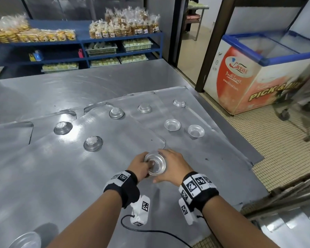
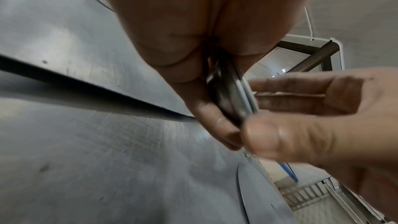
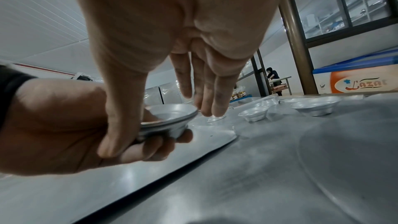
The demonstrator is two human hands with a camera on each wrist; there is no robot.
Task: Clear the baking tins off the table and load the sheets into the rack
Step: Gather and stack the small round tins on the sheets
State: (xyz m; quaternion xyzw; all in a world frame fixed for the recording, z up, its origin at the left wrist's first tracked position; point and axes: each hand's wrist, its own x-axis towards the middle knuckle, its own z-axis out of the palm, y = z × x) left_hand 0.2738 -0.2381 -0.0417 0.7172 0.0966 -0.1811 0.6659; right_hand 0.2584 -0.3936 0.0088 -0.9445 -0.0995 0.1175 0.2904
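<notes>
My left hand [image 1: 141, 167] grips a short stack of small round baking tins [image 1: 155, 164], thumb inside the top one, just above the table. My right hand [image 1: 170, 163] sits against the stack's right side with fingers straight. In the right wrist view its thumb touches the rim of the stack [image 3: 170, 118] and its fingers [image 3: 206, 94] point down past the far edge. The left wrist view shows the stack [image 2: 228, 94] edge-on between both hands. Several loose tins, such as one [image 1: 93, 143] and another [image 1: 196, 131], lie on overlapping flat baking sheets [image 1: 79, 176].
The sheets cover the near part of a steel table [image 1: 61, 86] whose right edge drops to tiled floor. A chest freezer [image 1: 258, 77] stands to the right and blue shelves [image 1: 115, 40] of packed goods behind. Another tin [image 1: 23, 240] sits at bottom left. Metal framework [image 1: 284, 221] is at bottom right.
</notes>
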